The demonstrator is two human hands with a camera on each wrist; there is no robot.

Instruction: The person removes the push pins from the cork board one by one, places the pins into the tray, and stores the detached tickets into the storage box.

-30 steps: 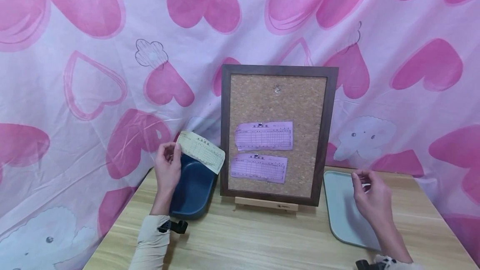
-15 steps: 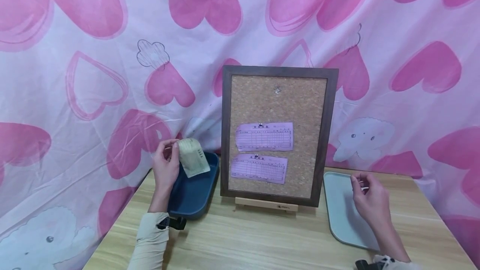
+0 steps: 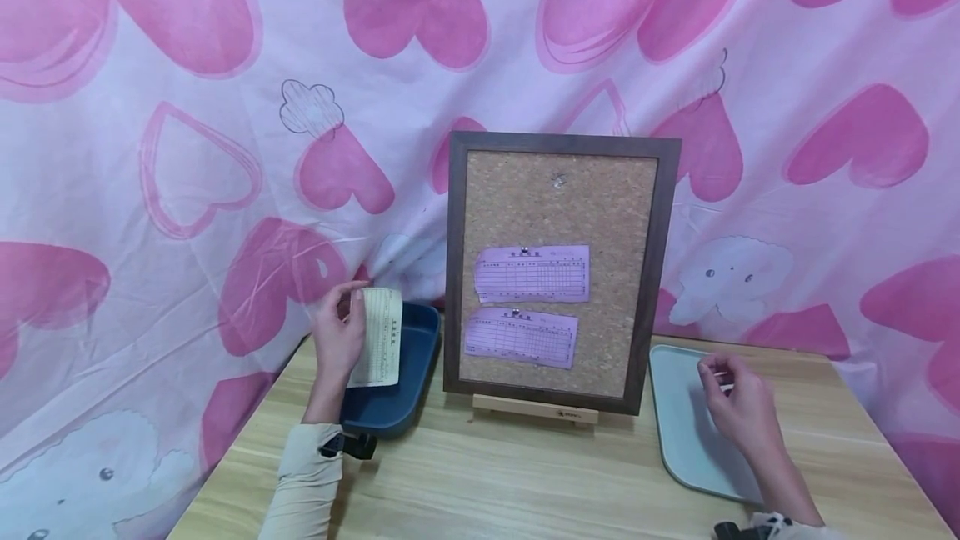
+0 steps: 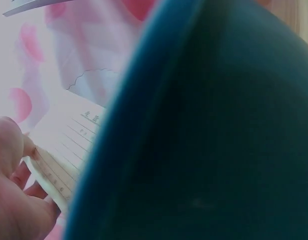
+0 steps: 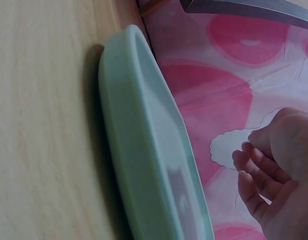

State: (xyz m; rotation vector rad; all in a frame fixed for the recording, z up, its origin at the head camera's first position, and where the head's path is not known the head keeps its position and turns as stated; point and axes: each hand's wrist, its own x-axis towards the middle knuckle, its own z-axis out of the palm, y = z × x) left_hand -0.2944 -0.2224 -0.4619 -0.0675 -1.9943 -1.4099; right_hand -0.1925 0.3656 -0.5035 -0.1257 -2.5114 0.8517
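Note:
Between thumb and fingers, my left hand (image 3: pixel 339 332) pinches a pale yellow printed form slip (image 3: pixel 381 340), which hangs upright over the dark blue bin (image 3: pixel 390 419). In the left wrist view the fingers grip one edge of the slip (image 4: pixel 69 142), while the bin's wall hides its far part. My right hand (image 3: pixel 742 402) hovers above the pale green tray (image 3: pixel 675 448), thumb and index fingertips close together and the other fingers curled. Nothing shows between those fingertips in the right wrist view, but I cannot tell whether something tiny is held there.
A framed cork board (image 3: pixel 517 207) stands between the bin and tray on a wooden stand (image 3: pixel 517 408). Two purple form slips, an upper slip (image 3: pixel 532 275) and a lower slip (image 3: pixel 521 340), are pinned on it. Clear pins (image 3: pixel 557 180) cluster near its top. A heart-patterned curtain hangs behind.
The yellow slip has swung from sticking out toward the board, through a bent-over pose, to hanging down over the bin. My right hand has shifted only slightly left.

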